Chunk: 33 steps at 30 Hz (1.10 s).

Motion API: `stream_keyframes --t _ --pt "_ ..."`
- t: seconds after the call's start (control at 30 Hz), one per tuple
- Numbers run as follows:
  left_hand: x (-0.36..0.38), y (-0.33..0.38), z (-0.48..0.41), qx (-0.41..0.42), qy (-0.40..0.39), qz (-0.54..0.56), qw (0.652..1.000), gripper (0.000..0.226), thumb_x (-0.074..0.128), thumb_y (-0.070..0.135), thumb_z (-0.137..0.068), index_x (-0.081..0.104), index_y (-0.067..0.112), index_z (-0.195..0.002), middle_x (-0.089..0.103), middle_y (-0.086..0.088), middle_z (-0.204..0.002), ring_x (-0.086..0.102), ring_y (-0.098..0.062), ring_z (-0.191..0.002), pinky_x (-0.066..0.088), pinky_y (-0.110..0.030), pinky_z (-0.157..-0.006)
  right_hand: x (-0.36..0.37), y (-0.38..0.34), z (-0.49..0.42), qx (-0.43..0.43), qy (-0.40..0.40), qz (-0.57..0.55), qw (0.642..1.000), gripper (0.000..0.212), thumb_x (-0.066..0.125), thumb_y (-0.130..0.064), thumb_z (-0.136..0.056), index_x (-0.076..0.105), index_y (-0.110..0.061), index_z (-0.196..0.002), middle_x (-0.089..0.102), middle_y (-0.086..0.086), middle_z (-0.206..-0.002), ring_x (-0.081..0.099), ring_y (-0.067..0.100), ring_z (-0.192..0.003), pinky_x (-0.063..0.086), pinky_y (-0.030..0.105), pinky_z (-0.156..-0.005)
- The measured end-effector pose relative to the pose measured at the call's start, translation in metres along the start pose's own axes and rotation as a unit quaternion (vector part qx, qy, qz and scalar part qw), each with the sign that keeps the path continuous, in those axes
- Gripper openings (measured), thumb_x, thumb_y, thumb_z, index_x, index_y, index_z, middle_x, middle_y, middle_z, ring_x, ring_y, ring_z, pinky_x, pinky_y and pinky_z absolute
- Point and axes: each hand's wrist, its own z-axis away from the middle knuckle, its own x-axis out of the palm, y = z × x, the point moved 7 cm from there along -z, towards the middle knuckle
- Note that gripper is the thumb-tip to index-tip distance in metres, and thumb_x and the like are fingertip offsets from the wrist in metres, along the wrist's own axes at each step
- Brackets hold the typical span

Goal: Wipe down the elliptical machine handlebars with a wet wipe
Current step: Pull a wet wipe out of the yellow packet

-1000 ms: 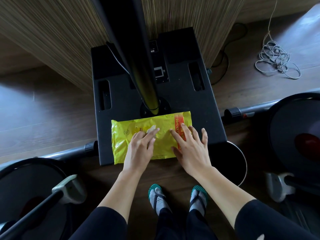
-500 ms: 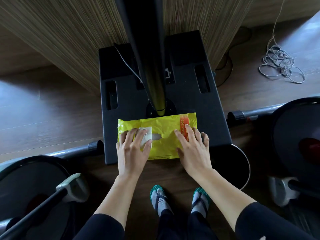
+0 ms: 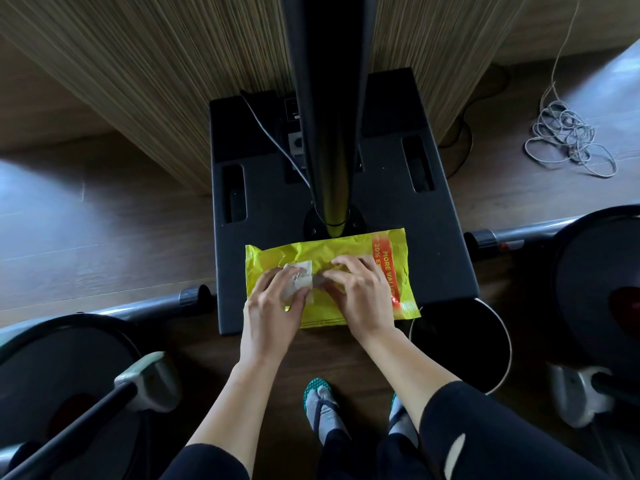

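Far left, low in the head view: noted a black disc (image 3: 65,372) with a dark crank arm (image 3: 83,415) slanting across it, grey fitting (image 3: 152,379) at the arm's upper end. Behind, a slatted wood wall (image 3: 145,84) over dark wood floor (image 3: 104,216). Centre: logged a black base (image 3: 440,244) on the floor, a dark column (image 3: 329,98) rising from its middle. Left hand (image 3: 273,310) rested on the left half of the pack, fingers curled round a peeled-back white flap (image 3: 302,276), holding it up off the opening. Below, between the forearms, saw a foot in a teal-soled slipper (image 3: 317,393). Yellow wipe pack (image 3: 349,249) lay flat on the near part of the base, just in front of the column's foot, orange printed band toward its right end. Right hand (image 3: 362,294) lay on the pack's middle, fingertips bent down narrow at the opening, close to the flap; could not tell whether anything was pinched there. Further right: round black bin (image 3: 507,344) with a pale rim, just beside the base corner, then a second black disc (image 3: 595,271). Far right, up near the wall, loose coil of pale string (image 3: 568,143) on the floor.
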Motion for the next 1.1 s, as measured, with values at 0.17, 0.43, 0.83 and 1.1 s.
stream_keyframes --t 0.17,0.43,0.83,1.1 --pt "-0.003 -0.006 0.002 -0.014 0.009 0.006 1.0 0.034 0.079 0.013 -0.076 0.07 0.018 -0.108 0.067 -0.001 -0.112 0.065 -0.016 -0.095 0.049 -0.021 -0.083 0.001 -0.002 0.002 -0.031 0.02 0.023 0.999 0.019 0.086 -0.011 -0.065 0.076 -0.022 -0.077 0.07 -0.004 -0.098 0.061 0.025 -0.086 0.049 0.033 -0.072" --pt "-0.003 -0.005 0.003 -0.021 0.009 0.01 1.0 0.034 0.08 0.011 -0.075 0.07 0.017 -0.107 0.067 0.001 -0.109 0.065 -0.016 -0.091 0.041 -0.011 -0.079 0.004 -0.001 0.006 -0.033 0.048 0.029 0.998 0.013 0.079 -0.015 -0.075 0.073 -0.025 -0.079 0.067 -0.006 -0.104 0.052 0.022 -0.087 0.035 0.034 -0.084" --pt "-0.003 -0.009 0.003 -0.004 0.005 0.029 1.0 0.036 0.077 0.009 -0.077 0.068 0.018 -0.11 0.065 0.0 -0.11 0.058 -0.005 -0.084 0.048 -0.014 -0.074 -0.011 0.004 0.019 0.015 0.062 -0.108 0.992 0.01 0.05 -0.03 -0.095 0.059 -0.027 -0.091 0.065 -0.014 -0.099 0.057 0.015 -0.096 0.035 0.045 -0.103" --pt "-0.004 -0.009 0.003 -0.013 0.0 0.038 0.999 0.041 0.076 0.0 -0.074 0.067 0.016 -0.111 0.065 0.001 -0.113 0.062 -0.011 -0.095 0.042 -0.008 -0.082 -0.01 -0.002 0.014 -0.002 0.058 -0.02 0.998 0.028 0.057 -0.045 -0.087 0.069 -0.024 -0.101 0.066 -0.008 -0.098 0.052 0.017 -0.092 0.034 0.032 -0.083"
